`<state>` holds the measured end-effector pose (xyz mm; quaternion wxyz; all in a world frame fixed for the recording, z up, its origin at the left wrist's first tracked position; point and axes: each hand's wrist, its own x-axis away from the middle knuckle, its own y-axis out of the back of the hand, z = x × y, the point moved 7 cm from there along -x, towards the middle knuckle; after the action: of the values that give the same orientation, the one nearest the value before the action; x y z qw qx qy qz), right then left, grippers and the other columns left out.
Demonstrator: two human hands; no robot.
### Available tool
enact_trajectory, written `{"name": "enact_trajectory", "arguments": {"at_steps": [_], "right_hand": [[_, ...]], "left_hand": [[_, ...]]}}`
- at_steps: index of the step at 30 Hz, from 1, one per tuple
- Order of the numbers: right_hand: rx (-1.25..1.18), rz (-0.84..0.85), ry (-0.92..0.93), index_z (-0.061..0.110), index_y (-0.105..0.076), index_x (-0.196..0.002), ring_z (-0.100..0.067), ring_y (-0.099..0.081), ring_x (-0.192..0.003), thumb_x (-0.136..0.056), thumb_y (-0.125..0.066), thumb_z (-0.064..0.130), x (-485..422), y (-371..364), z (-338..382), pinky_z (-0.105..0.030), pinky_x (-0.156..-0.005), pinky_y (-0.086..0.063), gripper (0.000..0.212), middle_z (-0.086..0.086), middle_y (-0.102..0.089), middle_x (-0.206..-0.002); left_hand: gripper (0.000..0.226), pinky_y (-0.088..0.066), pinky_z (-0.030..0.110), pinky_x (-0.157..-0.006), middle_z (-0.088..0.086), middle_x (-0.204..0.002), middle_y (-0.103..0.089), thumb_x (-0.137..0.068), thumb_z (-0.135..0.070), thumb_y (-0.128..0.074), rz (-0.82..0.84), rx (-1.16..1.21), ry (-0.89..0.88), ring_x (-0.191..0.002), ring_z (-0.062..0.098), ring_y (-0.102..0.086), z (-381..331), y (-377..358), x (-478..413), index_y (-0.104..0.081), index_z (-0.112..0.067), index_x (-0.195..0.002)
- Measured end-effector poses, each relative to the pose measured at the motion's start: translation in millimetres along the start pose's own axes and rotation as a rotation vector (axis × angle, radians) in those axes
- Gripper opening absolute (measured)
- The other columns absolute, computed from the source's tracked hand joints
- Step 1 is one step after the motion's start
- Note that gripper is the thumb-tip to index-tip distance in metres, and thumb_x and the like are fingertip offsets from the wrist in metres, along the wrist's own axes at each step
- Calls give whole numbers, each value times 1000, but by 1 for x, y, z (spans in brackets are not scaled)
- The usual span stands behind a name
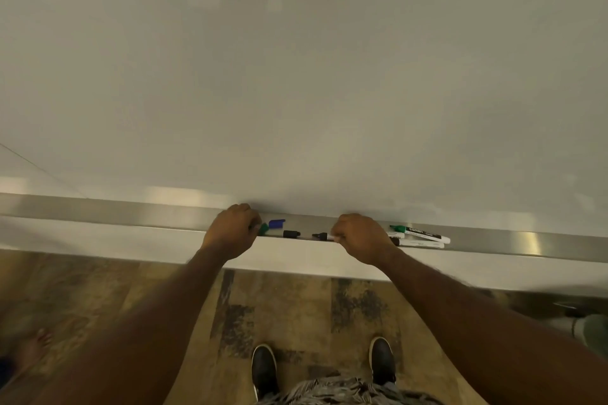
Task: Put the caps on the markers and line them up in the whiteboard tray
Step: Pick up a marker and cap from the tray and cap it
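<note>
A metal whiteboard tray [131,212] runs across the view below the whiteboard. My left hand [232,232] is curled over the tray with a green cap [263,229] showing at its fingertips. A blue cap [276,223] and a black cap [291,234] lie loose just right of it. My right hand [360,238] is closed on an uncapped black marker [322,236] whose tip points left. Right of that hand lie a green marker [419,233] and two more markers [419,244], partly hidden by my hand.
The whiteboard [296,76] fills the upper view. Below the tray is a white ledge [98,240], then wood-patterned floor [289,306] with my two dark shoes [263,368]. A bare foot [38,344] shows at the lower left.
</note>
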<state>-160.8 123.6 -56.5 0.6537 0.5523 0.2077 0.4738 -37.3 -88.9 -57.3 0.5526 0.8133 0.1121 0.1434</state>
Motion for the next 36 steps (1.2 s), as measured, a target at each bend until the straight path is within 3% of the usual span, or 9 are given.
{"name": "enact_trajectory", "arguments": {"at_steps": [6, 12, 21, 28, 36], "right_hand": [[50, 33, 36, 14, -69, -102, -28, -60, -93, -96, -48, 28, -7, -3, 6, -39, -83, -48, 26, -8, -67, -102], [25, 57, 47, 10, -71, -89, -27, -60, -87, -94, -52, 30, -12, -2, 4, -38, -79, -48, 28, -10, -66, -92], [-4, 16, -2, 13, -72, -99, -26, -61, -89, -86, -64, 31, -12, -5, 1, -35, -79, -48, 23, -8, -67, -98], [-20, 10, -36, 15, -71, -95, -25, -64, -88, -84, -67, 31, -12, -3, -2, -36, -81, -50, 20, -5, -72, -97], [23, -152, 34, 15, -67, -102, -23, -59, -91, -93, -53, 29, 1, 10, -1, -34, -79, -44, 21, -5, -68, -98]], "left_hand": [[18, -47, 37, -80, 5, -99, -67, -90, -21, -54, -25, -69, -235, -91, 27, -59, -38, -8, 8, -66, -14, -101], [24, -49, 41, -86, 7, -113, -67, -91, -20, -55, -99, -171, -330, -103, 29, -60, -70, -14, 8, -67, -11, -110], [31, -36, 41, -101, 3, -127, -51, -96, -35, -45, -7, -244, -255, -117, 25, -46, -67, -32, 2, -66, -21, -114], [22, -37, 37, -90, 0, -113, -63, -94, -31, -51, 24, -214, -238, -105, 23, -52, -67, -32, -4, -62, -20, -110], [30, -43, 37, -94, 5, -116, -66, -93, -27, -55, 29, -115, -231, -106, 24, -58, -69, -31, -4, -62, -16, -120]]}}
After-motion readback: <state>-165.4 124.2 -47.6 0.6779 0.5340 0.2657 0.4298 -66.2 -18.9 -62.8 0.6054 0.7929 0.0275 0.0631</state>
